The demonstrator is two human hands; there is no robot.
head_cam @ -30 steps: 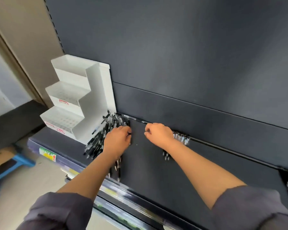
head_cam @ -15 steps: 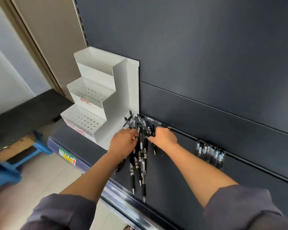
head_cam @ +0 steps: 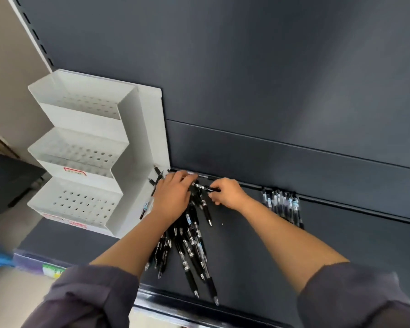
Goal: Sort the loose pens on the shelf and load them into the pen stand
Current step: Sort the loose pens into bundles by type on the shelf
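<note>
the right hand's [head_cam: 230, 194] fingers [head_cam: 217, 185] are curled and pinch a black pen [head_cam: 205, 187] by one end, holding it crosswise just above the heap. the left hand [head_cam: 173, 197] lies palm down on the heap of loose pens [head_cam: 192, 245], its fingers [head_cam: 185, 177] reaching the other end of that pen; i cannot tell whether they grip it. the heap fans out from under the left hand toward the front edge of the dark shelf [head_cam: 246, 256], just beside the white three-tier pen stand [head_cam: 81, 162], whose hole-punched tiers hold no pens. a smaller row of pens [head_cam: 282, 207] lies to the right along the shelf's back edge, apart from the heap. grey sleeves cover both upper arms.
</note>
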